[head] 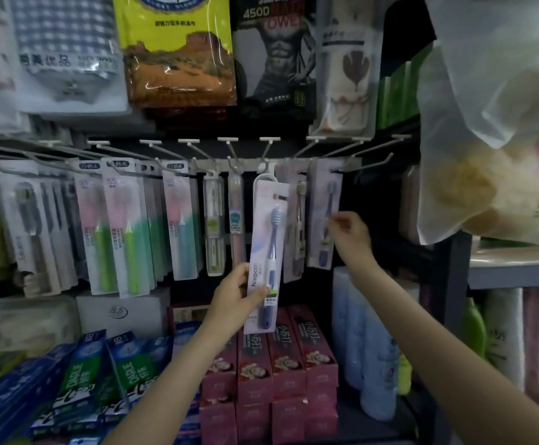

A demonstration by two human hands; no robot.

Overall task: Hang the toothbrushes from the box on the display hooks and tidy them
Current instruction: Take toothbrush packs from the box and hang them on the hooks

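Glossy clear plastic toothbrush pack (266,248); pale matt metal display hooks (229,149).

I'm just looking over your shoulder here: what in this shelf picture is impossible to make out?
Head view only:
- The box the toothbrushes come from: not in frame.
- Whether the toothbrush pack in the left hand is on a hook yet: its top overlaps the rail, too blurred to tell.
- What the right hand does at the hanging pack: pinching or just touching, fingertips too small.
- Small print on the packs: blurred.
- The white bag: cut off by the right edge.
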